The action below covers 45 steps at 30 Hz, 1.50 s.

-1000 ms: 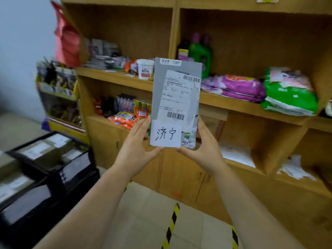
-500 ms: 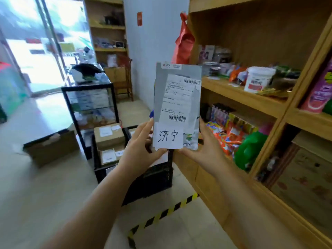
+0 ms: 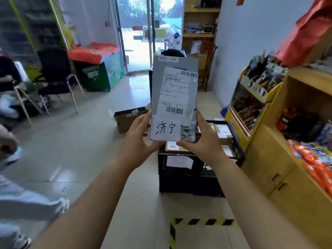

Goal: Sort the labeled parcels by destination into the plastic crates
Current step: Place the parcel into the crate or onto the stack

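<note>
Grey plastic parcel (image 3: 173,78) stands upright, held up in front of the camera between both hands. The left hand (image 3: 137,141) grips its lower left edge and the right hand (image 3: 205,143) its lower right edge, thumbs pressed along the bottom. A white slip (image 3: 166,128) with handwritten characters covers the lower front, below a printed shipping label (image 3: 177,92). Behind and below the parcel, black crates (image 3: 179,180) sit on the floor holding labelled boxes (image 3: 221,131). An open carton (image 3: 128,118) lies further left. Wooden shelves (image 3: 269,159) stand at the right.
</note>
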Tool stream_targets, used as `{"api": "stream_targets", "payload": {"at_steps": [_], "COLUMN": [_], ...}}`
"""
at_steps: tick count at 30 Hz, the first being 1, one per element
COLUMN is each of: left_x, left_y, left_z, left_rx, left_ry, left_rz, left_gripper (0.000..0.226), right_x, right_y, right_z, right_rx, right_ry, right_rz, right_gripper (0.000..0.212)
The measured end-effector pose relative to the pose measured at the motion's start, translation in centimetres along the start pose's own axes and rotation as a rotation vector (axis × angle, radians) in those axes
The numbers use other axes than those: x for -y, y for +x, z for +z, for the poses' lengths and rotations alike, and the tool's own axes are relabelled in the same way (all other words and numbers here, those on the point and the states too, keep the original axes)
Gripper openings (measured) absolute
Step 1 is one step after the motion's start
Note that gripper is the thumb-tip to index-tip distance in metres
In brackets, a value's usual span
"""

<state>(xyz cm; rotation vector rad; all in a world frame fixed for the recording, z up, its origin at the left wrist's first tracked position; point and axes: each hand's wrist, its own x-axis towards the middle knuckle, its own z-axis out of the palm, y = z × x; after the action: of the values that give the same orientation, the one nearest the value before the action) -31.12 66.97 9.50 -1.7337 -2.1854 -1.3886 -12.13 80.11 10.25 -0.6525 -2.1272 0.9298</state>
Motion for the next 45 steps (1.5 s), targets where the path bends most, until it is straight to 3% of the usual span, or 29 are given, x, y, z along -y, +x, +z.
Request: {"api": "stream_targets", "payload": {"at_steps": [5, 9, 18, 25, 34, 45], "left_x": [2.1, 0.8, -6.4, -12.0, -14.4, -10.1], "left_y": [4.1, 6.8, 9.6, 8.9, 9.3, 15.7], "left_z": [3.2, 7.7, 18.1, 23.7, 24.2, 22.7], "left_rx": [0.044, 0.096, 0.229, 0.204, 0.095, 0.070], "left_ry": [-0.056, -0.135, -0.239, -0.183, -0.081, -0.116], "left_rz": [0.067, 0.130, 0.180, 0.165, 0.073, 0.067], "left_gripper": [0.097, 0.095, 0.099, 0.098, 0.099, 0.096], "right_x": [-2.1, -4.1, -8.6, -13.1, -15.3, -16.4], "right_y": [2.6, 2.2, -1.0, -2.6, -0.4, 7.9], "right_z": [-0.9, -4.3, -15.0, -21.8, -24.2, -21.4], "right_rx": [-0.030, -0.109, -0.248, -0.204, -0.086, -0.078], "right_ry": [0.024, 0.008, -0.129, -0.115, -0.011, -0.093], "right_rz": [0.084, 0.132, 0.229, 0.220, 0.116, 0.036], "right_gripper": [0.105, 0.094, 0.106, 0.109, 0.109, 0.106]}}
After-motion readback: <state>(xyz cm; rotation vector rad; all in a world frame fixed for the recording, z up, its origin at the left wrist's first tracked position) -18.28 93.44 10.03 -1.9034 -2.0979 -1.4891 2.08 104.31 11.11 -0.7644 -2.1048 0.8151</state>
